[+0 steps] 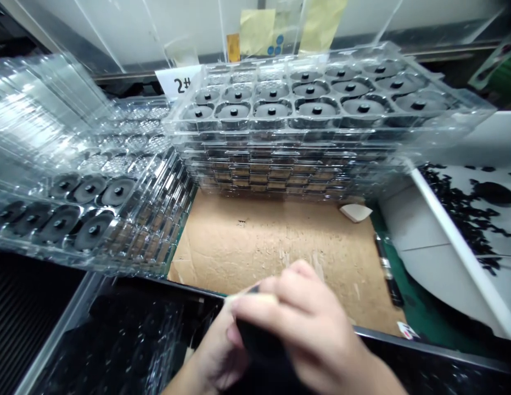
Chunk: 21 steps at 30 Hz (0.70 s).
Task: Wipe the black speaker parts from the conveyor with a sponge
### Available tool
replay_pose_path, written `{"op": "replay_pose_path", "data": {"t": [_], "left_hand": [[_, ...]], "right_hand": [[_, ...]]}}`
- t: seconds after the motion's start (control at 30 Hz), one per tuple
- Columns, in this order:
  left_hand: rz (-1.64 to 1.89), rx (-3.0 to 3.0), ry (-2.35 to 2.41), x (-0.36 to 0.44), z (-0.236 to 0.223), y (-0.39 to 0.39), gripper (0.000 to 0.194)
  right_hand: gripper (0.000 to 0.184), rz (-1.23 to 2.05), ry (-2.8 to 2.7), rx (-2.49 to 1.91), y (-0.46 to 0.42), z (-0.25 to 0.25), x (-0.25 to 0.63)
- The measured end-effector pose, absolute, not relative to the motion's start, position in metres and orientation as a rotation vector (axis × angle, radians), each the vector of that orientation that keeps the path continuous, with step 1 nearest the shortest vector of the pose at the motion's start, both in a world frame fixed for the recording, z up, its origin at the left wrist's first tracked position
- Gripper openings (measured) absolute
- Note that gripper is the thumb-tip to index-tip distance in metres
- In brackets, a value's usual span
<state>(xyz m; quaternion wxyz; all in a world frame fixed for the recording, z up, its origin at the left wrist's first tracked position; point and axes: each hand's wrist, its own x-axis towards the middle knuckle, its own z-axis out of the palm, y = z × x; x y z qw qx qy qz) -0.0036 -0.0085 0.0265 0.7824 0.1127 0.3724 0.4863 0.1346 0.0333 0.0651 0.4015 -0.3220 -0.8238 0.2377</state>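
Note:
Close together at the bottom centre, in front of the cardboard, are my left hand [220, 343] and my right hand [308, 312]. Both are closed round a smooth black part [259, 340], whose lower end is lost against the dark area below. Motion blurs the fingers. A small pale piece [263, 298] shows at my right fingertips; its kind is unclear. Beyond the hands stands a stack of clear plastic trays [280, 134], its top tray holding round-cornered black parts with a raised centre knob. A second stack of trays [127, 219] at the left holds similar black parts.
A cardboard sheet [247, 236] covers the green bench. On it lies an off-white wedge [356, 212]. A black pen [389, 271] rests along its right edge. At the right, a white box [448, 230] contains many small black pieces. More black parts [115, 329] sit low left.

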Motion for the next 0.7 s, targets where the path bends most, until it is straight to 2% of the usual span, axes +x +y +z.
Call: {"op": "replay_pose_path", "data": {"t": [0.1,0.17,0.33,0.5,0.6,0.63,0.7], "left_hand": [[1.102,0.211,0.579,-0.018,0.014,-0.011,0.062],[1.129,0.166,0.449,-0.026,0.009,-0.013,0.059],[1.12,0.084,0.332,-0.03,0.011,-0.012,0.05],[1.076,0.099,0.313,-0.026,0.015,-0.009,0.048],[1.172,0.336,0.408,-0.026,0.011,-0.01,0.05],[1.209,0.499,0.498,-0.026,0.009,-0.011,0.055],[1.242,0.952,0.719,-0.028,0.004,-0.013,0.079]], "right_hand": [[0.025,0.911,-2.06,-1.181,0.049,0.038,0.153],[0.022,1.007,-1.997,-1.322,0.056,0.007,0.161],[0.028,0.922,-1.849,-1.426,0.042,-0.061,0.149],[0.024,0.93,-1.772,-1.372,0.024,-0.042,0.149],[0.022,1.008,-1.801,-1.297,0.019,-0.028,0.153],[0.022,1.028,-1.803,-1.288,0.017,-0.027,0.154],[0.021,1.057,-1.788,-1.298,0.014,-0.031,0.155]]}}
